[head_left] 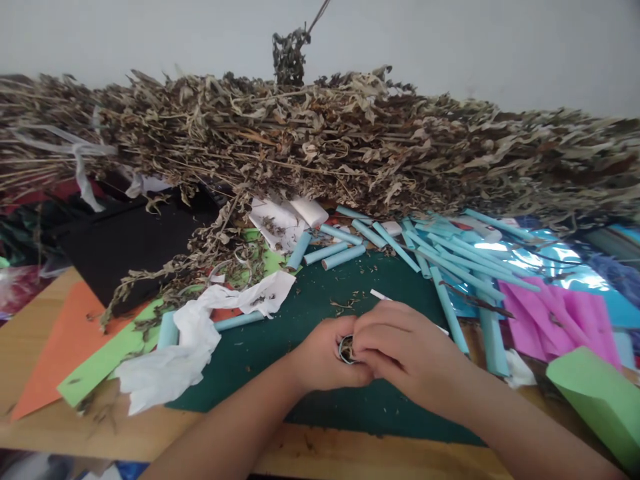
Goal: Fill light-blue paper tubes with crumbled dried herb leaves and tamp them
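Observation:
Above the dark green mat [325, 287], my left hand [323, 353] is wrapped round a small tube [346, 349], its open end facing up with dry plant bits inside. My right hand [400, 337] is closed at the tube's rim, its fingertips over the opening; whatever they pinch is hidden. Crumbs of dried leaf [350, 301] lie on the mat just behind the hands. A thin white stick [381, 294] shows beyond my right hand.
Dried plants [320, 140] span the back. Blue paper rolls [345, 257] lie behind and right of the mat. Crumpled white tissue [193, 333], orange paper [65, 347] and black sheet [135, 240] lie left; pink paper [560, 320] and green paper [600, 400] lie right.

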A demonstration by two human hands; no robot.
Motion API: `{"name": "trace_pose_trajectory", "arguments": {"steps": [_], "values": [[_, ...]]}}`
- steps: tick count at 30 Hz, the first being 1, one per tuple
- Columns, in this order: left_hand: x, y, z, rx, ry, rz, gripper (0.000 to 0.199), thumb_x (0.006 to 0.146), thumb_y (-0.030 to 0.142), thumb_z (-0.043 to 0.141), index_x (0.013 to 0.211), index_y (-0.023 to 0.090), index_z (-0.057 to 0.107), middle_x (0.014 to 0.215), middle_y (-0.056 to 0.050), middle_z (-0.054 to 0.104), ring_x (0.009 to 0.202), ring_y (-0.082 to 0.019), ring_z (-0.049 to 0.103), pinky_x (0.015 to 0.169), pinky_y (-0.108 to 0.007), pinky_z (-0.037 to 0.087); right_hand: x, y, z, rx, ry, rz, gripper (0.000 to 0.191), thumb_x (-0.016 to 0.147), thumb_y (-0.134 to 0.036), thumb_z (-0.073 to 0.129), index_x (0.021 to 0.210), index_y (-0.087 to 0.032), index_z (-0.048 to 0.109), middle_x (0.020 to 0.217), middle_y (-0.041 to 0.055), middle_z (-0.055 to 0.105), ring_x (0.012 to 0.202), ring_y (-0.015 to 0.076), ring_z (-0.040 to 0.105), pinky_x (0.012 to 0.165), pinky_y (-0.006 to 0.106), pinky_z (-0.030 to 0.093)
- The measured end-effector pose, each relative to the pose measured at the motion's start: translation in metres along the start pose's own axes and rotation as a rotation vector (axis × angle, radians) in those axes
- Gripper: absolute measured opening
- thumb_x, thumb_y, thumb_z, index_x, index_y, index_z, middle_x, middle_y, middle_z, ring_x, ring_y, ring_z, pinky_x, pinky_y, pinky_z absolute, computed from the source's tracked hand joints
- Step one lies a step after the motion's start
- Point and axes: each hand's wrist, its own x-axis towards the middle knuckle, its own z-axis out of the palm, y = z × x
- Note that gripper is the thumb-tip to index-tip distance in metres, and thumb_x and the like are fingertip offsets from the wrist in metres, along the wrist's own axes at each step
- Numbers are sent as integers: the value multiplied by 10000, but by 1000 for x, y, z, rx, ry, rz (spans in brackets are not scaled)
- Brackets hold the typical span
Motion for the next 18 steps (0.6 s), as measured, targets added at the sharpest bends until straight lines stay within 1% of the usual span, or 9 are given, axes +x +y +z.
{"name": "trace_pose_trajectory", "arguments": {"steps": [3,5,10,13,16,18], "values": [[0,-1,0,-57,-23,35,184,508,187,562,655,119,474,578,30,429,540,-71,354,502,-189,325,2,2,1,-47,-44,16,144,760,-112,470,659,-172,554,719,-6,570,677,117,457,649,268,354],[-1,-2,0,-93,-28,49,199,509,186,569,663,118,464,578,35,416,539,-68,345,500,-187,321,0,3,-1,-79,-68,18,140,762,-135,467,691,-184,577,765,12,563,701,133,454,640,280,350],[0,-5,-1,-97,-14,17,235,521,212,591,643,137,405,553,53,364,518,-56,304,477,-181,298,-3,1,-9,-172,-139,-1,176,771,-188,427,816,-215,595,871,45,533,773,170,454,686,332,343],[0,-4,-1,-72,0,46,261,523,228,605,631,148,381,549,59,348,519,-55,291,475,-177,285,-2,-3,-10,-253,-179,33,190,768,-229,430,858,-249,596,920,43,521,836,192,438,721,355,333],[0,-4,-1,-57,12,119,280,521,234,622,628,150,377,607,40,394,581,-75,344,537,-190,316,2,-8,-9,-313,-232,67,172,756,-247,445,818,-255,605,924,43,517,859,209,430,725,371,327],[0,-5,-2,-55,18,140,305,512,250,637,637,152,376,640,31,413,612,-85,361,564,-197,326,4,-10,-10,-335,-264,83,158,751,-256,456,798,-252,607,926,46,517,867,220,430,725,385,329]]}}
